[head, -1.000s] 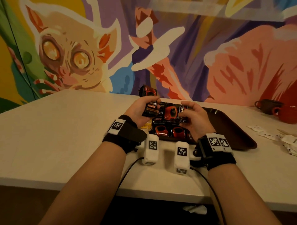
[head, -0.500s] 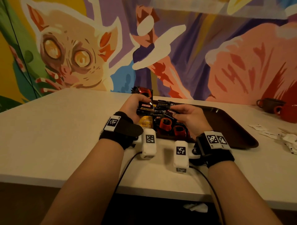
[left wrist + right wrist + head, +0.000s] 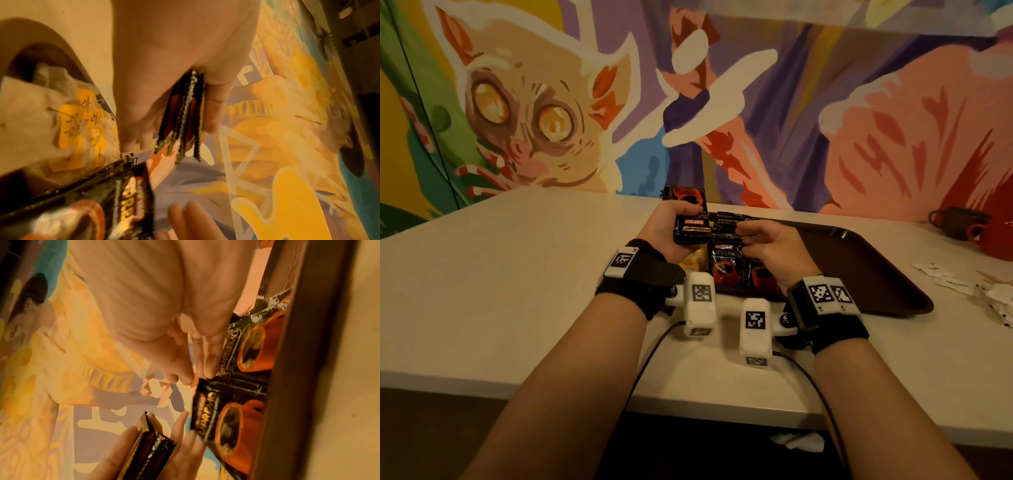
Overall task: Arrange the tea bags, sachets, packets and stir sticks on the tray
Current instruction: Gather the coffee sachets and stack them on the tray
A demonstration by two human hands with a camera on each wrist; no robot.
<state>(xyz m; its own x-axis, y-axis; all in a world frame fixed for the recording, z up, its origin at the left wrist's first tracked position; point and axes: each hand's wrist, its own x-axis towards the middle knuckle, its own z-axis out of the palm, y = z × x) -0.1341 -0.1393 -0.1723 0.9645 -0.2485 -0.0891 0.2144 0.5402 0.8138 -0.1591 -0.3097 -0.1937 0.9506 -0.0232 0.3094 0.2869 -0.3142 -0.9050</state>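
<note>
My left hand [image 3: 681,221] grips a stack of black coffee sachets [image 3: 690,219] on edge above the tray's left end; the stack [image 3: 185,113] sits between thumb and fingers. My right hand [image 3: 748,240] is just to its right, and its fingertips [image 3: 207,369] pinch the top corner of another black sachet [image 3: 218,415], tilted up off the brown tray [image 3: 859,270]. More sachets [image 3: 726,270] lie flat under that hand. Tea bags with yellow tags [image 3: 68,116] lie at the tray's left end, mostly hidden behind my left wrist in the head view.
A brown mug [image 3: 959,222] and a red mug [image 3: 993,238] stand at the far right by the mural wall. White paper packets [image 3: 962,284] lie on the table right of the tray. The table's front edge is below my wrists.
My right hand brought a sachet to the stack in my left hand, then dropped to another sachet on the tray. My left hand and its stack moved slightly away from me.
</note>
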